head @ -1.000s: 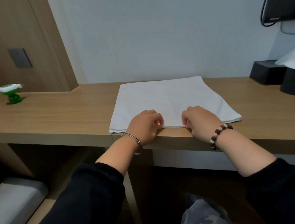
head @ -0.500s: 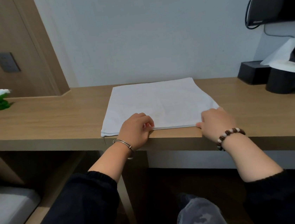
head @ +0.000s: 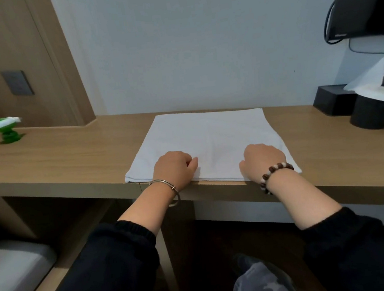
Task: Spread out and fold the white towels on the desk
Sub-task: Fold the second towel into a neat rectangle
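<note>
white towel (head: 208, 133) (near edge) in hands (head: 173, 169) (head: 263, 161)

White towel (head: 209, 136), tan desk (head: 68, 159)

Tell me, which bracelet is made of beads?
The bracelet on the right wrist: brown and white beads. The one on the left wrist is a thin, plain metal bangle.

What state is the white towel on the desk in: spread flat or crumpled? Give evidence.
Spread flat: the white towel lies smooth on the desk, edges straight, no bunching.
</note>
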`<state>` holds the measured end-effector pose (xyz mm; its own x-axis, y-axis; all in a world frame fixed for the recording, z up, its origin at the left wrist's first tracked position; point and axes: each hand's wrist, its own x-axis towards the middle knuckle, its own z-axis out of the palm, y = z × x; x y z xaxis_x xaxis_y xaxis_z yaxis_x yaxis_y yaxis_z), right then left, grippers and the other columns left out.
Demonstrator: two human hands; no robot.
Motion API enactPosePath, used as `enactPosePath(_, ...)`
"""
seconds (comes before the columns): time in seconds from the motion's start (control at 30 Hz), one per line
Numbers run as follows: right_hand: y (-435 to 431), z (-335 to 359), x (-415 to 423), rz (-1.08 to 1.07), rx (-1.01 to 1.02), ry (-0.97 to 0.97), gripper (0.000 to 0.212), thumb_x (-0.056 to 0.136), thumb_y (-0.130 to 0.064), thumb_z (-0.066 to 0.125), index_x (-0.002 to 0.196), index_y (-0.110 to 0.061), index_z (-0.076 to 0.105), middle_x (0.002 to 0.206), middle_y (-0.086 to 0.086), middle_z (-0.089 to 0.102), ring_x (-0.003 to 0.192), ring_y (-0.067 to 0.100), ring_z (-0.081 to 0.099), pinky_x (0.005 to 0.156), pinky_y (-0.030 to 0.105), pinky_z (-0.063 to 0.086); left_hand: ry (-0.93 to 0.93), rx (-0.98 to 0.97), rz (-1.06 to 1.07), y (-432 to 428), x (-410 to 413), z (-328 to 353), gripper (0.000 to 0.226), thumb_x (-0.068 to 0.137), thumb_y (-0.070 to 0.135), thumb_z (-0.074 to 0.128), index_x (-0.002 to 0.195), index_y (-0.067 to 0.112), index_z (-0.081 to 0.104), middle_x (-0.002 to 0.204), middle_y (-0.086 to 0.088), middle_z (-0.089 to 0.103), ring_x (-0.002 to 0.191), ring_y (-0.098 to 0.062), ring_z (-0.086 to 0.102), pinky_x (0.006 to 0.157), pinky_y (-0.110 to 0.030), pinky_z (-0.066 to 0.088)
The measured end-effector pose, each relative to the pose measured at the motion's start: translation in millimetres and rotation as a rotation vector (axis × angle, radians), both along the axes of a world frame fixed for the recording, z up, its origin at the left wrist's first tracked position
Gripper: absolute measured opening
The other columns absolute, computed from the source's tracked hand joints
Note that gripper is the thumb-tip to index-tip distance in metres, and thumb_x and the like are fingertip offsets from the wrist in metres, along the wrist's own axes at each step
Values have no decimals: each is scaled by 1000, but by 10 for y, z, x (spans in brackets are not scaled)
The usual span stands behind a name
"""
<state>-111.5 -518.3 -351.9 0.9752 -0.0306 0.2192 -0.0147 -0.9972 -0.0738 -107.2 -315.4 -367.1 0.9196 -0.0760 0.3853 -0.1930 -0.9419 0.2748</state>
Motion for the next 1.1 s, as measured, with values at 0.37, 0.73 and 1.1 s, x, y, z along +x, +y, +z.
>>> enactPosePath(0.37,432,-273,602,239,-19,315,57,95,-52,10,150,-37,2,160,-2,-6,146,24,-5,113,56,-3,258,118,-35,26,153,214,36,84,26,54,50,19,45,53,2,42,53,-14,41,50,-22,30)
enactPosePath(0.73,400,72,1206,243,-29,369,54,96,-42,27,144,-19,26,152,9,22,138,31,24,110,51,24,364,198,116,114,813,-151,55,96,50,13,149,36,5,159,3,0,145,-24,-4,110,-58,2)
enactPosePath(1.1,-312,-131,1577,36,14,336,58,98,-49,14,152,-29,7,160,-3,-3,146,19,1,117,51,4,344,240,81,141,790,-148,55,96,49,12,149,36,3,159,3,-2,145,-25,-5,110,-61,2)
